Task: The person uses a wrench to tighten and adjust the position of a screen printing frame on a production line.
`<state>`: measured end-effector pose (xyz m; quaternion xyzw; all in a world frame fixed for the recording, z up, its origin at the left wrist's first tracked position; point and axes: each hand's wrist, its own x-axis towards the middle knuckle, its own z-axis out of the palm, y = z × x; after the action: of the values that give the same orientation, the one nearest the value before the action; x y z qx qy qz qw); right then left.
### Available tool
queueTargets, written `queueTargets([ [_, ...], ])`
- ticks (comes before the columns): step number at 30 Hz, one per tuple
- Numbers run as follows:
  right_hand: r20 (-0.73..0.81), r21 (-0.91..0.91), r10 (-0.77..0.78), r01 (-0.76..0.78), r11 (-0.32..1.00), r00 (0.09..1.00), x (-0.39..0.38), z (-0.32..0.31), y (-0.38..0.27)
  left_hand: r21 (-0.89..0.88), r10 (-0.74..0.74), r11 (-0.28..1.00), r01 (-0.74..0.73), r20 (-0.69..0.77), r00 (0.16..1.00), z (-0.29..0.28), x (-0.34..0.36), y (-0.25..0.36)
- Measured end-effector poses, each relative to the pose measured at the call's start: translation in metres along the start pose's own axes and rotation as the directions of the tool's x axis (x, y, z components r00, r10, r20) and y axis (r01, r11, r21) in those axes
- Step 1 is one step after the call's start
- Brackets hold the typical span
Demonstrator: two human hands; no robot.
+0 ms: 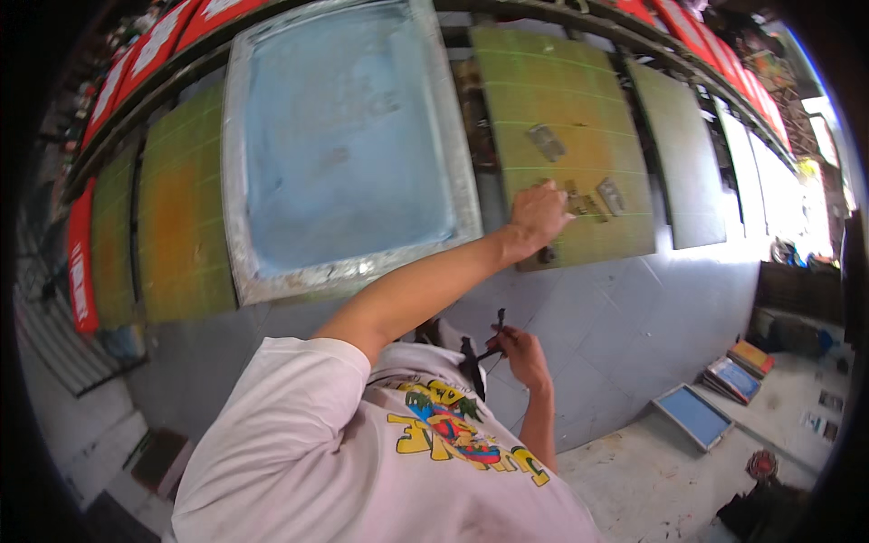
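My left arm reaches across to the right, and my left hand point(540, 215) is over a green board point(579, 100) with bright lines on it. Its fingers are curled together; what they hold, if anything, is hidden. Beside it on the board lie a flat silver metal piece point(611, 195) and several small brass-coloured pieces point(593, 206). Another silver metal piece point(546, 142) lies farther up the board. Lower down, close to my shirt, my right hand point(523, 356) is closed on a thin dark tool point(493, 351) with a T-shaped end; its exact kind is unclear.
A large silver-framed printing screen point(348, 145) with blue mesh lies left of the board. More green boards point(186, 208) stand in the row, with red printed sheets point(149, 45) behind. At lower right a small blue framed screen point(693, 417) rests near stacked books or boxes point(735, 378).
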<state>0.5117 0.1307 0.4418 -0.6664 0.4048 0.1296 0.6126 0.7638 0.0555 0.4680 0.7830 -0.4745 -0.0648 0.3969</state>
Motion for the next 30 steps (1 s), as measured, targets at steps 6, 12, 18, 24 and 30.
queueTargets([
  [6,0.184,-0.366,-0.159,0.217,0.905,0.970,0.025,0.073,-0.057,-0.343,-0.233,0.912,0.224,0.016,0.972,-0.155,-0.156,-0.024],
  [12,0.373,-0.283,-0.444,0.556,0.782,0.815,0.036,0.227,-0.073,-0.297,-0.671,0.730,0.616,-0.136,0.729,-0.268,-0.361,-0.087],
  [18,0.495,0.027,-0.356,0.396,0.918,0.793,0.022,0.361,-0.096,-0.525,-0.864,0.450,0.722,-0.053,0.501,-0.313,-0.472,-0.172],
  [24,0.451,0.057,-0.280,0.286,0.956,0.847,0.008,0.410,-0.108,-0.655,-0.788,0.359,0.665,0.170,0.592,-0.337,-0.470,-0.198],
  [30,0.406,0.279,-0.270,0.162,0.946,0.873,0.004,0.431,-0.101,-0.618,-0.738,0.348,0.705,0.283,0.613,-0.362,-0.456,-0.200],
])
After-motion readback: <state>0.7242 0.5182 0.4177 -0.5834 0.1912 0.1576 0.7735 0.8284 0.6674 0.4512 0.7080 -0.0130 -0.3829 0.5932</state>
